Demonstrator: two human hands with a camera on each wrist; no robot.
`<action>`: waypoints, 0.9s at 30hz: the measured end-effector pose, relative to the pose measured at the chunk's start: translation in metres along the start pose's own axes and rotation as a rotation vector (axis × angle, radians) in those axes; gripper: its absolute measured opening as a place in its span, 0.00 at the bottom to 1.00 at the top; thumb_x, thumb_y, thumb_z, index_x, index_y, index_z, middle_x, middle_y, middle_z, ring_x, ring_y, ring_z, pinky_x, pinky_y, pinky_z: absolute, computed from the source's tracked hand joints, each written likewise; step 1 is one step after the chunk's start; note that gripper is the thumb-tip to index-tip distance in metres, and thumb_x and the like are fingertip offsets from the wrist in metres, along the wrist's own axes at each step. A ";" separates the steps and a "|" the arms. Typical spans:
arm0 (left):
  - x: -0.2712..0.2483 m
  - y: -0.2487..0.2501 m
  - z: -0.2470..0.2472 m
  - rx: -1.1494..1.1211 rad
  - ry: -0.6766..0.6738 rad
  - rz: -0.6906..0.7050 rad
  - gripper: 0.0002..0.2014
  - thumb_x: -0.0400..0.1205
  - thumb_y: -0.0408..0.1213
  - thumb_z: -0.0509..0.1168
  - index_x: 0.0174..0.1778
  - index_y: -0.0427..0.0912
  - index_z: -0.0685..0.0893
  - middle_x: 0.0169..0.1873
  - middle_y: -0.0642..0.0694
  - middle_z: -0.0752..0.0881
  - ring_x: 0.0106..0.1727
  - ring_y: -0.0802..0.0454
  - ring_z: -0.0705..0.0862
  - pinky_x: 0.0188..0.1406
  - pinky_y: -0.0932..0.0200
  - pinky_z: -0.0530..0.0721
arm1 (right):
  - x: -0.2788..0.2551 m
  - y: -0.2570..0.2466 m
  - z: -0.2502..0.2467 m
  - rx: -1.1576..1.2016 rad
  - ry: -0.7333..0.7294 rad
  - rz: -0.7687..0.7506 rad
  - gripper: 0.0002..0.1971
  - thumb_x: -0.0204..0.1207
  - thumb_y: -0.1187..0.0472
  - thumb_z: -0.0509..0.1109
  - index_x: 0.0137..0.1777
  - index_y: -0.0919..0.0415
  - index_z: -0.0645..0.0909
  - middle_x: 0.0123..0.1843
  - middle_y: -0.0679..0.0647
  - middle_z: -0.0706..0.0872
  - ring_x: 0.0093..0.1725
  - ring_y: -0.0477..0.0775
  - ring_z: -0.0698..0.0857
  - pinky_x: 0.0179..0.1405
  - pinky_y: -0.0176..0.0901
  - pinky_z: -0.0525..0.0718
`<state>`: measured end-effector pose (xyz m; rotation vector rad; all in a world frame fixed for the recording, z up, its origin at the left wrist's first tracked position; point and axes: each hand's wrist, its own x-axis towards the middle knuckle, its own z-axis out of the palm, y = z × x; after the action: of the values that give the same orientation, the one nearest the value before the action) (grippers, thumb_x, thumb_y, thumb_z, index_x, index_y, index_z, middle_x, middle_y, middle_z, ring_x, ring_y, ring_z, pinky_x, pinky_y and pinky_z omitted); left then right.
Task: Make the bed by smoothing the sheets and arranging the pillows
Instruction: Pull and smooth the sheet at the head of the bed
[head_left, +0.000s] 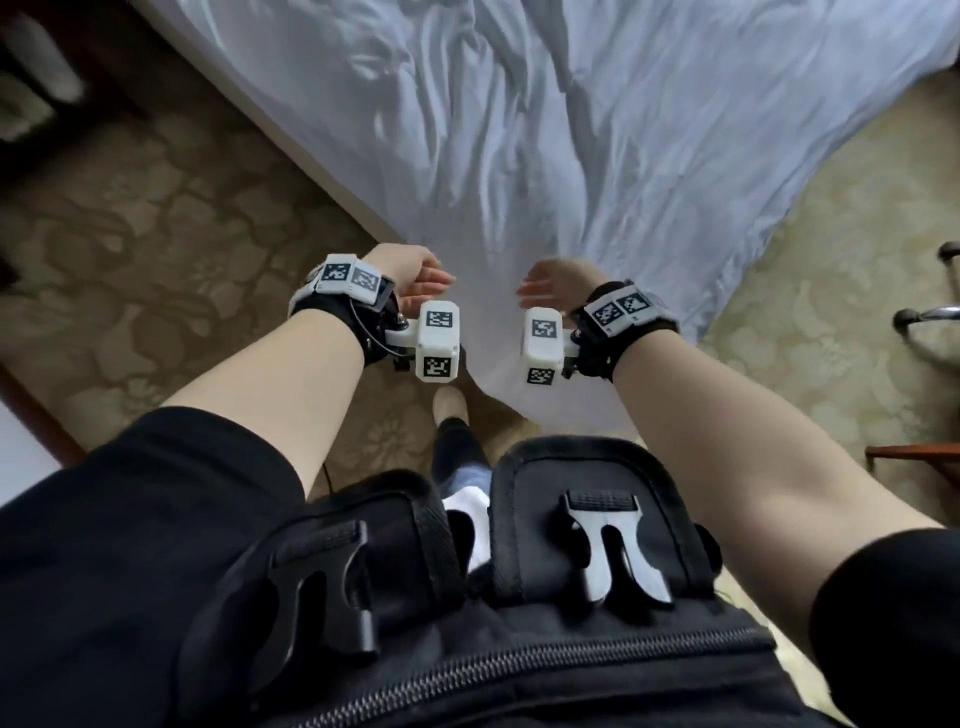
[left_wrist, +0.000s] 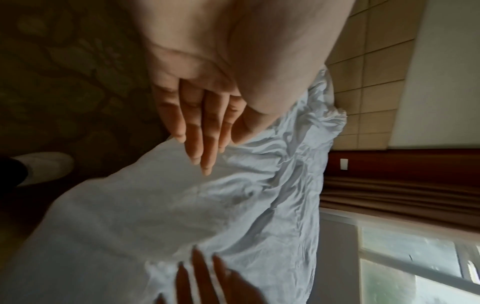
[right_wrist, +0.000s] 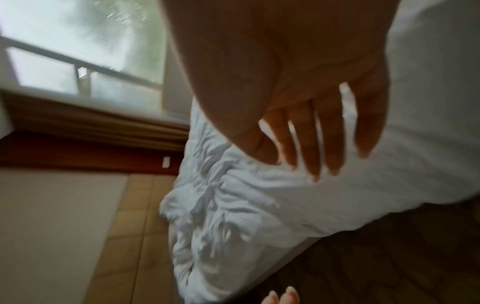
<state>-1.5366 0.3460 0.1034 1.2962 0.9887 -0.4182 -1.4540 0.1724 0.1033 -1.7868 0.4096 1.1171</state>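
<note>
Both the left hand and right hand hover with fingers straight, holding nothing. The sheet just ahead looks light, soft and limp; its corner hem between the palms seems the best hold

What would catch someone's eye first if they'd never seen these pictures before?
Probably the rumpled white sheet, creased all over and filling the upper middle of the head view, with one corner draping toward the person's feet. Next, the two bare hands just above that corner: the left hand and right hand face each other, fingers straight, holding nothing. Patterned beige carpet flanks the bed on both sides.
</note>
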 end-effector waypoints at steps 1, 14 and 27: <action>0.004 0.014 -0.007 0.062 0.001 0.017 0.15 0.86 0.34 0.54 0.34 0.38 0.78 0.32 0.48 0.87 0.34 0.58 0.79 0.33 0.67 0.76 | 0.000 -0.016 0.004 0.018 -0.004 -0.064 0.09 0.82 0.62 0.60 0.41 0.62 0.76 0.42 0.55 0.85 0.40 0.54 0.83 0.45 0.47 0.80; 0.080 0.177 -0.129 0.413 0.220 0.309 0.04 0.83 0.32 0.56 0.52 0.39 0.74 0.34 0.47 0.84 0.32 0.56 0.80 0.30 0.64 0.76 | 0.062 -0.228 0.072 -0.458 0.038 -0.538 0.03 0.75 0.67 0.68 0.44 0.58 0.80 0.48 0.58 0.87 0.36 0.47 0.84 0.33 0.35 0.79; 0.162 0.245 -0.347 0.453 0.282 0.358 0.06 0.81 0.32 0.58 0.52 0.40 0.78 0.43 0.44 0.88 0.44 0.49 0.86 0.36 0.61 0.81 | 0.130 -0.371 0.261 -0.878 0.028 -0.573 0.11 0.74 0.59 0.71 0.56 0.55 0.82 0.55 0.58 0.87 0.54 0.58 0.86 0.55 0.47 0.83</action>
<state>-1.3928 0.7762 0.1369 1.9455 0.8933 -0.1869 -1.2656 0.6005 0.1643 -2.4366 -0.6617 0.8965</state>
